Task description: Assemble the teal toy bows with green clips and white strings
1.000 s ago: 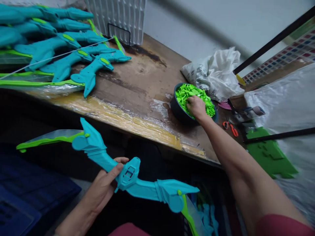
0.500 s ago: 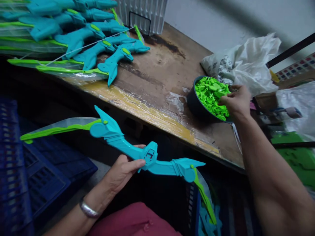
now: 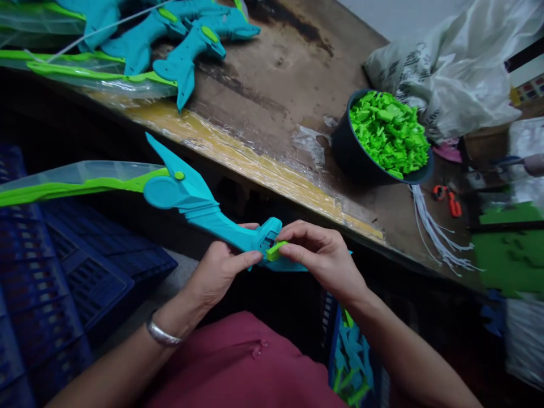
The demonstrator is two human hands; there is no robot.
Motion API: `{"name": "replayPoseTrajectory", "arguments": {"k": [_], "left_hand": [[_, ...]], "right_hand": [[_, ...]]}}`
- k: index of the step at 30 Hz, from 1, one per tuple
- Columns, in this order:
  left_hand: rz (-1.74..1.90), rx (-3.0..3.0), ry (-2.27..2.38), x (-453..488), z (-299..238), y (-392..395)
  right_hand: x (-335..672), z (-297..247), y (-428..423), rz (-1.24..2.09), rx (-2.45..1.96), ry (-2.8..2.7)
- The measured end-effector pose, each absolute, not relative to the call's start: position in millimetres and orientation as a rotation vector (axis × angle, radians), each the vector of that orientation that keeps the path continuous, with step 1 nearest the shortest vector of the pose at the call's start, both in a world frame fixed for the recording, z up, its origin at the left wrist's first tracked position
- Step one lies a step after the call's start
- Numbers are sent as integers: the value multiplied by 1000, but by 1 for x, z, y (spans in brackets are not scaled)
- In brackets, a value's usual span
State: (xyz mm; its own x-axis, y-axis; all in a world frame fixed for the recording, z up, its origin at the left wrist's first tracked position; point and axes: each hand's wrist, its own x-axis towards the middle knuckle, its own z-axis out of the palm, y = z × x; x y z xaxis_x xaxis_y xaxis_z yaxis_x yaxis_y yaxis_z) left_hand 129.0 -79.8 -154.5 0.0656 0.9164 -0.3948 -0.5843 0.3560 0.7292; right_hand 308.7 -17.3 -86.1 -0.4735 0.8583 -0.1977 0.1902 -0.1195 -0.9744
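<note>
A teal toy bow (image 3: 193, 207) with green limbs lies across my lap, below the table edge. My left hand (image 3: 219, 272) grips its handle from underneath, fingers closed round it. My right hand (image 3: 323, 258) pinches a small green plastic piece (image 3: 276, 250) and holds it against the slot in the middle of the bow's grip. A dark bowl (image 3: 355, 161) heaped with the same green pieces (image 3: 389, 133) stands on the wooden table (image 3: 272, 96), up and to the right of my hands.
Several finished teal bows (image 3: 170, 39) lie stacked at the table's far left. A white plastic bag (image 3: 459, 68) sits behind the bowl. White strings (image 3: 433, 232) and orange snips (image 3: 446, 198) lie to the right. Blue crates (image 3: 63, 272) stand on the floor at left.
My right hand left the bowl with a green piece and came down to the bow's grip. The bow has shifted slightly left and the view has tilted down.
</note>
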Motion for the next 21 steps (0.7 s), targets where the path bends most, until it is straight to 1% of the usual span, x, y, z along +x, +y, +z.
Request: {"name": "replayPoseTrajectory", "arguments": {"k": [4,7,19,21], "left_hand": [[1188,466,946,130,-152,-79],[1186,484,981,130,-151,-81],[1166,505,1056,133,-146,-81],[1168,464,1094,135,-147,-83]], "right_hand": [[307,-91,-20,1351,-1138,-1833],[306,-90,-19,1201,-1129,-1938],[305,-99,-23,870,-1114,-2141],[307,-99,-19,897,-1148,-2162]]}}
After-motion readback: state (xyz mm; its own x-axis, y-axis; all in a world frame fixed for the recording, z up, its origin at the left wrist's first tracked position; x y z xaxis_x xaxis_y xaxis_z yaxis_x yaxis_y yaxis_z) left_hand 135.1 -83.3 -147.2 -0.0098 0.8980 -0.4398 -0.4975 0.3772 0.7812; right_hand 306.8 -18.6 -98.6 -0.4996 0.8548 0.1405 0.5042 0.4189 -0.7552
